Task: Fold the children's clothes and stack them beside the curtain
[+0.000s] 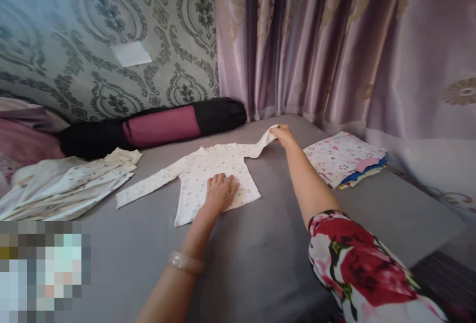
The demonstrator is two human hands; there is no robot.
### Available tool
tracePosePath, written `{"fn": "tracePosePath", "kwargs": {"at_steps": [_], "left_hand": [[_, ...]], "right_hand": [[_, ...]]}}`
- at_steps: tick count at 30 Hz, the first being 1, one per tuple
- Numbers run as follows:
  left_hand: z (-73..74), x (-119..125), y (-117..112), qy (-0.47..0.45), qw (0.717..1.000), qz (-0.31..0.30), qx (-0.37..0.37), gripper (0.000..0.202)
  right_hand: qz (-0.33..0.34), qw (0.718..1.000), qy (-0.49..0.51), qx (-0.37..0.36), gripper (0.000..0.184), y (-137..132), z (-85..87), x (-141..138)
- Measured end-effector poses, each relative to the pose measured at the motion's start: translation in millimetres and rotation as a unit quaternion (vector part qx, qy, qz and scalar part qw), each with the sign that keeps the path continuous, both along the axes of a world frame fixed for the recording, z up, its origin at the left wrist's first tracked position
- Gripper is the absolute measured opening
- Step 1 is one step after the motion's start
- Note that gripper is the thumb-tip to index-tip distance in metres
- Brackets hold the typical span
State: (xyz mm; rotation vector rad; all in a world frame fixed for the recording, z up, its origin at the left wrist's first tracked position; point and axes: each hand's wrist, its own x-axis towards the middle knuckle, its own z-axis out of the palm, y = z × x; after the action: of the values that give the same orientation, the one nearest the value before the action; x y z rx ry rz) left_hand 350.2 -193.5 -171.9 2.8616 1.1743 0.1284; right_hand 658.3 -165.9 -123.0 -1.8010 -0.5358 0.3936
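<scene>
A small white long-sleeved shirt with a faint print lies spread out on the grey bed sheet. My left hand rests on the lower front of the shirt, its fingers loosely spread and a pale bangle on the wrist. The cuff of the right-side sleeve is gripped in my right hand, which lifts that sleeve slightly off the sheet. On the other side, the left-side sleeve stretches flat towards a pile of clothes.
Pale clothes lie heaped at the left. A stack of folded printed clothes sits at the right. A black and maroon long bag lies along the wallpapered wall. Purple curtains hang behind the bed.
</scene>
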Motion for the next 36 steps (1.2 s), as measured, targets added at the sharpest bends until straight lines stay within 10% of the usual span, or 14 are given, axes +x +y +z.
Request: {"fn": "tracePosePath", "kwargs": {"at_steps": [9,15,22,36], "left_hand": [[-22.5,46,8,-0.058,0.991,-0.099,-0.073,0.053],[-14.6,58,71,-0.137,0.975,-0.124,-0.12,0.035],[-30.8,95,140,-0.182,0.979,-0.035,-0.088,0.033],[-14.9,101,147,-0.021,0.994,-0.011,-0.103,0.076]], "right_hand": [[-0.126,0.925,0.264,0.241,0.01,22,9.1,-51],[-0.142,0.889,0.333,0.279,0.009,24,0.7,-47],[-0.036,0.888,0.329,0.319,0.008,24,2.3,-37],[-0.017,0.915,0.265,0.305,0.004,23,8.6,-31]]}}
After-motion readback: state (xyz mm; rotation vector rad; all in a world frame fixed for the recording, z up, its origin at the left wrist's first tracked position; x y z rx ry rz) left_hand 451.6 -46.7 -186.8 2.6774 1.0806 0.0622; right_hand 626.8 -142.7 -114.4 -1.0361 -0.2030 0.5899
